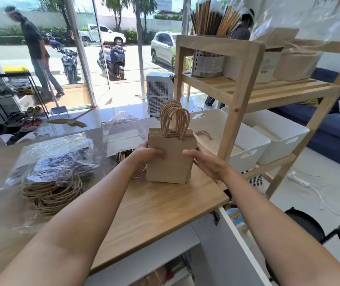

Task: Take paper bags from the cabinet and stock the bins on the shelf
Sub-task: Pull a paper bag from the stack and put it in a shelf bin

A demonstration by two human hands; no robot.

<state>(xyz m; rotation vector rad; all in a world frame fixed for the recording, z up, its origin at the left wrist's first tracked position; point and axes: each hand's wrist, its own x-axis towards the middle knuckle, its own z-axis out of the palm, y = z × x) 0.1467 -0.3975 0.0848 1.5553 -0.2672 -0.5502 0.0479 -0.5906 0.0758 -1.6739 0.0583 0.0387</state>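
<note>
A stack of small brown paper bags [172, 159] with twisted paper handles stands upright on the wooden cabinet top [156, 207]. My left hand [147, 154] grips its left side and my right hand [204, 159] grips its right side. Just beyond the stack, on the lower level of the wooden shelf [245, 87], sits a white bin [253, 144] holding a few bags, with a second white bin [282, 131] beside it. The cabinet door [245, 250] hangs open below my right arm.
Plastic-wrapped bundles of bags [57, 164] with rope handles lie on the left of the cabinet top, and an opened wrapper [123, 133] lies behind the stack. The shelf's upper level carries boxes and a holder of straws. A blue sofa [334, 131] stands at right. A person walks outside the glass door.
</note>
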